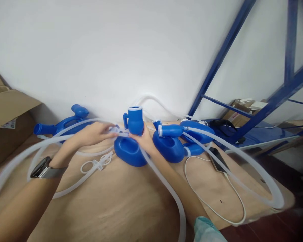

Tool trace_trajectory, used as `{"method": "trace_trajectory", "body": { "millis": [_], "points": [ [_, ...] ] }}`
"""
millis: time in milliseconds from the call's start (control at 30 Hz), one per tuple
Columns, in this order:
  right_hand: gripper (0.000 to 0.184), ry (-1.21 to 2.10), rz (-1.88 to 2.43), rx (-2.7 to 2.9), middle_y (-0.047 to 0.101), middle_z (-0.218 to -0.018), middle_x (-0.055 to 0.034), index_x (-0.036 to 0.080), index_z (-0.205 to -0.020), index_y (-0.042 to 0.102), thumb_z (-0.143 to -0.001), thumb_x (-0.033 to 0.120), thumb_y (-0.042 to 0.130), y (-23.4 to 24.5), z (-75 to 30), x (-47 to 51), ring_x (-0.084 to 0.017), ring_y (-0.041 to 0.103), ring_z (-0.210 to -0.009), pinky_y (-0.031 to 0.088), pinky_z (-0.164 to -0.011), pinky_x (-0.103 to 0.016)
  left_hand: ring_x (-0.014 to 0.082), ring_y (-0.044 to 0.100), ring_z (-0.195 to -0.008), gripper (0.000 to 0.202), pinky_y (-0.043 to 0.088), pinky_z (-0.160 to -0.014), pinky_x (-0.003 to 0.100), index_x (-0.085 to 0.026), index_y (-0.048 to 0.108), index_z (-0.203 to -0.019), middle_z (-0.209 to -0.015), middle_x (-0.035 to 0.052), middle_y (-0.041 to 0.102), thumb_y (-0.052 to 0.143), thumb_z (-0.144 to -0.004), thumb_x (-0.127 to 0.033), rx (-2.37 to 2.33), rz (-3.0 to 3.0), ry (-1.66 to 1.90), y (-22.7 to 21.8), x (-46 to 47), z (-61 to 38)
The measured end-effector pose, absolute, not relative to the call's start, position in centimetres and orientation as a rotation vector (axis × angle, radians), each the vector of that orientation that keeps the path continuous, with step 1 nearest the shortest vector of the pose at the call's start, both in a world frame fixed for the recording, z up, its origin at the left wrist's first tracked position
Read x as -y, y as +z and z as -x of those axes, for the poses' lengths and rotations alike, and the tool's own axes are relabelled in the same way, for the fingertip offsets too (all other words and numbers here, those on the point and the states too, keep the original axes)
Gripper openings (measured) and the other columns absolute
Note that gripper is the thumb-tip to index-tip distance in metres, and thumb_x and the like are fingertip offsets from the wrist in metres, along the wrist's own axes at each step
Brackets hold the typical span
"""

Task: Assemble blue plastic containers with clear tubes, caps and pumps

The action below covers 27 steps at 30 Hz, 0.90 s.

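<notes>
My right hand is closed around the lower part of a blue urinal cup, which stands upright with a white rim and a small side handle. To its left, my left hand pinches a translucent tube near the base of the cup; the fingertips are slightly blurred. Right below both hands sits a blue urinal bottle. Another soft tube hangs from beneath my right hand toward the front. Where the tube meets the cup is hidden by my fingers.
More blue urinal bottles with hoses lie to the right, another blue bottle at left. A tied tube, a phone and its white cable rest on the table. A cardboard box and blue shelf frame flank it.
</notes>
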State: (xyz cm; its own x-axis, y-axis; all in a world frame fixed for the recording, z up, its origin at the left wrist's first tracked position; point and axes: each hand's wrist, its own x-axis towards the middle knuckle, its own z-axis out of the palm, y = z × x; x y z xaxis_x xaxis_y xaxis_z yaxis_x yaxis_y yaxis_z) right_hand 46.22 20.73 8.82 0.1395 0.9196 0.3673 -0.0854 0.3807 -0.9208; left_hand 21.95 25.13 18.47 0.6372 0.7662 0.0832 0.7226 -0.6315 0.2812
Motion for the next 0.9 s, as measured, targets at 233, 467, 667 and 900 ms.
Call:
{"method": "trace_trajectory", "body": {
  "millis": [233, 467, 667, 900],
  "points": [
    [0.077, 0.768, 1.061, 1.267, 0.069, -0.141, -0.0108, 0.024, -0.144, 0.055, -0.075, 0.033, 0.088, 6.7, -45.5, -21.4, -0.033, 0.065, -0.134, 0.048, -0.12, -0.054, 0.0391, 0.063, -0.128, 0.066, 0.043, -0.107, 0.051, -0.012, 0.048, -0.158, -0.138, 0.0188, 0.069, 0.036, -0.105, -0.049, -1.807, -2.78, 0.292, 20.3, -27.9, -16.4],
    [0.076, 0.835, 1.137, 1.367, 0.075, -0.118, -0.0087, 0.024, -0.145, 0.05, -0.08, 0.033, 0.086, 6.3, -46.0, -21.5, -0.026, 0.077, -0.091, 0.069, -0.078, -0.041, 0.038, 0.067, -0.119, 0.046, 0.043, -0.099, 0.049, -0.016, 0.071, -0.13, -0.129, 0.0206, 0.071, 0.042, -0.102, -0.038, -1.521, -3.065, 0.259, 14.5, -30.5, -17.8],
    [0.077, 0.934, 1.091, 1.38, 0.072, -0.115, -0.0071, 0.023, -0.146, 0.048, -0.079, 0.038, 0.084, 6.6, -45.8, -21.4, -0.015, 0.072, -0.064, 0.061, -0.045, -0.026, 0.0382, 0.065, -0.119, 0.059, 0.044, -0.1, 0.052, -0.012, 0.072, -0.129, -0.13, 0.0219, 0.07, 0.03, -0.108, -0.047, -1.393, -3.027, 0.725, 13.5, -31.0, -16.9],
    [0.059, 0.984, 1.14, 1.391, 0.071, -0.103, -0.0031, 0.021, -0.13, 0.055, -0.08, 0.033, 0.083, 7.2, -46.2, -21.1, -0.012, 0.069, -0.058, 0.059, -0.045, -0.023, 0.0308, 0.07, -0.112, 0.061, 0.053, -0.1, 0.043, -0.02, 0.073, -0.134, -0.129, 0.0135, 0.073, 0.043, -0.104, -0.064, -1.029, -2.819, 0.67, 14.3, -29.5, -16.8]
  ]
}}
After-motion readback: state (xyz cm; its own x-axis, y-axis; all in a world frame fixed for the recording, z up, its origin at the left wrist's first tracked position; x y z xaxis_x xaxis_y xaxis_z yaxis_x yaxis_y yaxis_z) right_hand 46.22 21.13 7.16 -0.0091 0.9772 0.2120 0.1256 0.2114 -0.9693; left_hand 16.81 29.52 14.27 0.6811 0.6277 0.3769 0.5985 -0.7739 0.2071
